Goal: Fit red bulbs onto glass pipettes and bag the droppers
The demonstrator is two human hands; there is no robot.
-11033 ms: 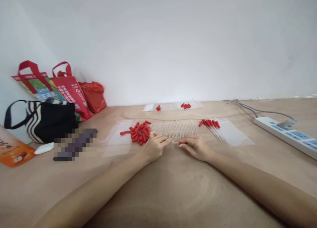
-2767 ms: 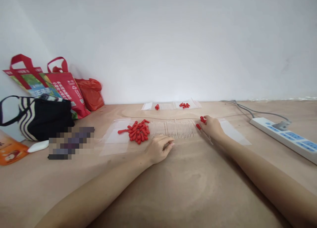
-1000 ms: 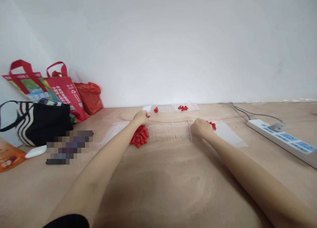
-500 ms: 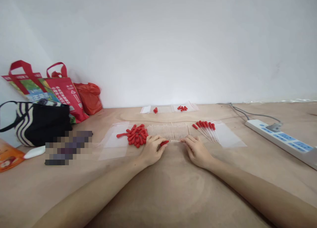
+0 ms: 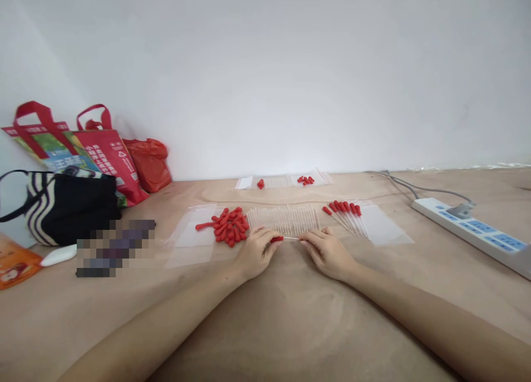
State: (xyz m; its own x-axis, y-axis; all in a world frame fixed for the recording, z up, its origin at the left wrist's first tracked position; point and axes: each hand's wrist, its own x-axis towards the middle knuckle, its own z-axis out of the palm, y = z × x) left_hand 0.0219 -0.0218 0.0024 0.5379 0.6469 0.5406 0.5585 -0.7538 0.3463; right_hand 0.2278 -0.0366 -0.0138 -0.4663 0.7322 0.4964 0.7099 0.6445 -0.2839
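My left hand (image 5: 258,253) is closed in a pinch on a red rubber dropper bulb (image 5: 277,239). My right hand (image 5: 326,252) pinches a thin pale dropper tube (image 5: 291,238), which lies level between both hands, its left end meeting the bulb. How deep it sits inside cannot be made out. Just beyond my hands is a row of similar pale tubes (image 5: 284,220). A heap of loose red bulbs (image 5: 229,227) lies left of the row. To its right, several tubes with red bulbs on their ends (image 5: 348,216) are fanned out.
Clear plastic bags (image 5: 384,225) lie under the groups. Farther back are another row of tubes (image 5: 277,182) and small red bulbs (image 5: 306,180). A power strip (image 5: 468,227) stands right; shopping bags (image 5: 112,155), a black bag (image 5: 78,207) and a pixelated item (image 5: 118,249) are left.
My right hand has shifted slightly left with the tube, narrowing the gap between the hands. The tube's end now meets the bulb. My left hand has barely moved.
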